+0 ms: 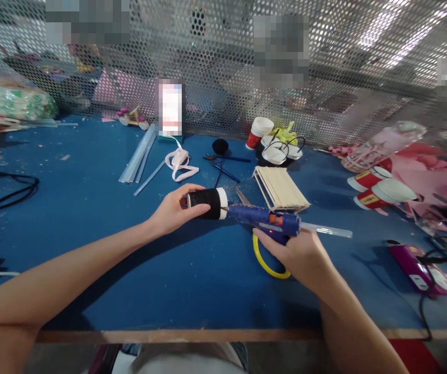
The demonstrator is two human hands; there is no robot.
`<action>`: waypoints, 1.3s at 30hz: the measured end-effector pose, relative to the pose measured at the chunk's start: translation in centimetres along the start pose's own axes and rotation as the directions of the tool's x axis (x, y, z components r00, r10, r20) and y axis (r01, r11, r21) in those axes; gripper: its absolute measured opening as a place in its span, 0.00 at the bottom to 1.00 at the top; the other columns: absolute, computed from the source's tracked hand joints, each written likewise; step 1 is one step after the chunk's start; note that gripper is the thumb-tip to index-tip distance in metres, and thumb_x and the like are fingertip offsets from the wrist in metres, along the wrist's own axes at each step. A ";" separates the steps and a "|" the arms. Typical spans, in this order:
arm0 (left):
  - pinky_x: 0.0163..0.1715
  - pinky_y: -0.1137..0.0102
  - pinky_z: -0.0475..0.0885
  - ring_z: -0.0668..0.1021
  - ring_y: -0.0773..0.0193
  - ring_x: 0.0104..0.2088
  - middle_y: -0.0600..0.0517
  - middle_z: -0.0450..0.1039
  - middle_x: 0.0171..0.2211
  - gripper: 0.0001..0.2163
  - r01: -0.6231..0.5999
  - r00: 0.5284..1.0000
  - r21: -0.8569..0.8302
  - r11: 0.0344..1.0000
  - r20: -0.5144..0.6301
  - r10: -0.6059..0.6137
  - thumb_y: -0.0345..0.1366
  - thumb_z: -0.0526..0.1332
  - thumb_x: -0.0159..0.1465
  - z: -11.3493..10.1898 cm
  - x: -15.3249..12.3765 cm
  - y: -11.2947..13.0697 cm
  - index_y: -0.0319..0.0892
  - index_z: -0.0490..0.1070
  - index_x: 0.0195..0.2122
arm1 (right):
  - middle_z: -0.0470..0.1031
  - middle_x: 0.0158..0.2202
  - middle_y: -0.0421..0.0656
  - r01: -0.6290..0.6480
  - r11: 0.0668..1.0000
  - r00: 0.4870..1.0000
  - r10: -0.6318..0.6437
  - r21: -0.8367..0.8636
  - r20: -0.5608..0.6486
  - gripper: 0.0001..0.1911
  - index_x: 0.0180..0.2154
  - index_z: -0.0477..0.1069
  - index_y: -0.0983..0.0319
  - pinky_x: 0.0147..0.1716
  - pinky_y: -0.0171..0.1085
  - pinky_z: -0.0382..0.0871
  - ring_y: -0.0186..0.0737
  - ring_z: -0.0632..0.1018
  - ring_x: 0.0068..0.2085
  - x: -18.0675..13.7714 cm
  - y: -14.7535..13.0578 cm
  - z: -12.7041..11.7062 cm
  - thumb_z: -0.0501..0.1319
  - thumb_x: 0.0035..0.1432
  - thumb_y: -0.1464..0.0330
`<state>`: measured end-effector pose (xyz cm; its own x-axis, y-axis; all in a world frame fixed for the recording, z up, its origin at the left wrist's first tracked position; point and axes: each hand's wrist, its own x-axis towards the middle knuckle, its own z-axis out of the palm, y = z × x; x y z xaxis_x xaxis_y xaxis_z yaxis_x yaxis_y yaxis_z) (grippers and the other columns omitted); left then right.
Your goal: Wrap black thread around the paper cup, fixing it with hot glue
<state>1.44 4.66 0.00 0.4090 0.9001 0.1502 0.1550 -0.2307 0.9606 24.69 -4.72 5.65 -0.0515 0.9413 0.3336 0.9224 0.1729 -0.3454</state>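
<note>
My left hand [179, 209] is wrapped round a paper cup [206, 203] lying on its side, its middle covered in black and a white band showing at its right end. In my right hand [299, 254] is a blue hot glue gun [262, 218], a clear glue stick [330, 230] poking out of its back. The gun's nozzle points left and meets the cup's white band; whether they touch I cannot tell. Beneath the gun lie scissors with yellow handles [264, 265], partly hidden by the gun and my right hand.
Beyond the cup are a white ribbon [179, 160], clear glue sticks [140, 156], blue-handled pliers [223, 169] and a stick-built frame [281, 188]. Red and white paper cups [383, 195] lie at right, near a purple box [418, 267]. A perforated metal screen [215, 67] borders the back.
</note>
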 end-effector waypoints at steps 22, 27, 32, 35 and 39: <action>0.38 0.65 0.73 0.73 0.58 0.43 0.46 0.67 0.44 0.22 -0.283 0.959 0.274 0.919 0.052 0.280 0.41 0.65 0.53 0.2 -0.6 0.2 0.43 0.65 0.48 | 0.66 0.13 0.43 0.007 1.000 1.000 -0.008 -0.006 -0.013 0.13 0.27 0.74 0.61 0.23 0.40 0.70 0.45 0.75 0.23 0.3 0.3 -0.2 0.55 0.51 0.62; 0.43 0.63 0.71 0.72 0.58 0.45 0.45 0.67 0.45 0.22 -0.358 0.933 0.316 0.879 0.088 0.348 0.40 0.66 0.53 0.1 -0.6 0.5 0.42 0.65 0.48 | 0.67 0.13 0.44 -0.039 0.999 0.999 0.039 0.006 -0.006 0.13 0.27 0.75 0.62 0.23 0.40 0.70 0.45 0.75 0.24 0.3 0.4 0.0 0.56 0.51 0.62; 0.44 0.61 0.70 0.71 0.57 0.46 0.44 0.67 0.45 0.21 -0.433 0.901 0.338 0.836 0.128 0.415 0.39 0.65 0.54 0.1 -0.7 0.7 0.42 0.65 0.48 | 0.73 0.19 0.47 -0.061 0.998 0.998 0.061 0.011 -0.020 0.12 0.28 0.74 0.62 0.26 0.42 0.71 0.47 0.77 0.26 0.2 0.8 0.5 0.58 0.50 0.61; 0.45 0.61 0.70 0.71 0.57 0.46 0.44 0.67 0.45 0.22 -0.469 0.882 0.358 0.807 0.151 0.446 0.40 0.65 0.54 0.1 -0.7 0.7 0.43 0.65 0.49 | 0.76 0.25 0.48 -0.065 0.998 0.997 0.066 0.014 -0.030 0.12 0.29 0.74 0.63 0.30 0.43 0.72 0.49 0.78 0.30 0.1 1.2 0.8 0.58 0.50 0.60; 0.47 0.60 0.68 0.70 0.57 0.48 0.44 0.66 0.46 0.23 -0.524 0.851 0.402 0.751 0.202 0.485 0.40 0.65 0.54 0.0 -0.8 0.8 0.43 0.64 0.50 | 0.76 0.24 0.47 -0.061 0.998 0.997 0.062 0.025 -0.054 0.12 0.28 0.73 0.63 0.29 0.42 0.71 0.47 0.77 0.30 0.1 1.5 1.2 0.59 0.49 0.60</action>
<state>1.26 3.72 0.63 0.6052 0.5787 0.5467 0.2638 -0.7937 0.5482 25.62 -3.98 4.14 0.0267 0.9331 0.3587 0.9142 0.1224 -0.3864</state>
